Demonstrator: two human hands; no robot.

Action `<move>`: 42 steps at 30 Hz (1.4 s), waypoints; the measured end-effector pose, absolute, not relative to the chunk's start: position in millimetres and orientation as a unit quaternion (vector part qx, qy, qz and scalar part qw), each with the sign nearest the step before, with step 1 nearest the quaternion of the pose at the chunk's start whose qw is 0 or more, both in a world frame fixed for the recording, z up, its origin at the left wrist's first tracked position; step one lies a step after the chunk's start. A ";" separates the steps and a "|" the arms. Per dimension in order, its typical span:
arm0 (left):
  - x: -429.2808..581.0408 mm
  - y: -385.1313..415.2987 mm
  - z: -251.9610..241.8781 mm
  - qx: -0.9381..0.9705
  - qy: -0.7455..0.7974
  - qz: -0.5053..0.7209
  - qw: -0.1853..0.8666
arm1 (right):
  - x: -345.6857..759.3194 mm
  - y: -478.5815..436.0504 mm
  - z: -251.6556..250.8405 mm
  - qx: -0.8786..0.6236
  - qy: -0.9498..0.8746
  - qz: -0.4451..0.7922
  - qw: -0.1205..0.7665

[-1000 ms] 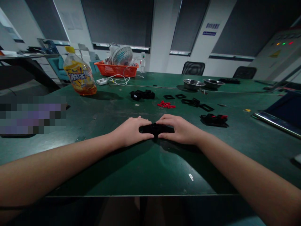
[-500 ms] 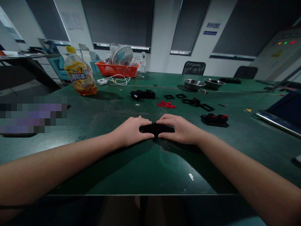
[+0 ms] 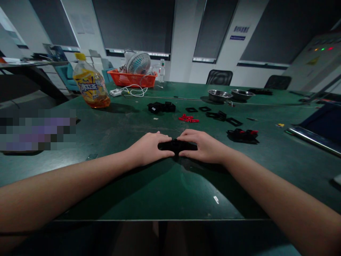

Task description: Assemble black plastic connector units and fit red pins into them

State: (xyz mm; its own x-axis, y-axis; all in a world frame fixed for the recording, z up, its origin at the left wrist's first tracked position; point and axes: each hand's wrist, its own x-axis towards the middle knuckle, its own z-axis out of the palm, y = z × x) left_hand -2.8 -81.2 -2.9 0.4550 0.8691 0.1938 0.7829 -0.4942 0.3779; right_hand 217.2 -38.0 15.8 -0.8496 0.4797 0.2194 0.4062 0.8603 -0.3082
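Observation:
Near the front of the green table (image 3: 157,192), a dark black part (image 3: 176,145) lies between both hands. My left hand (image 3: 151,147) grips its left end, thumb on the near side and fingers over the far side. My right hand (image 3: 201,145) holds the right end in the same way. The part's exact kind is too dark to make out, and its ends are hidden by the hands. Beyond it lies a small pile of red pieces (image 3: 188,118). Black parts with red pieces on them (image 3: 243,136) sit to the right.
Black blocks (image 3: 161,107) and flat black frames (image 3: 234,122) lie farther back. Two metal bowls (image 3: 220,95) stand behind them. A large drink bottle (image 3: 90,83) stands at the left, near an orange basket (image 3: 133,79) holding a fan. A metal-edged dark object (image 3: 317,140) is at the right.

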 end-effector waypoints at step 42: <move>3.4 -85.8 3.9 0.830 0.519 0.157 0.127 | 218.2 -33.8 11.5 -0.214 -0.954 0.141 0.154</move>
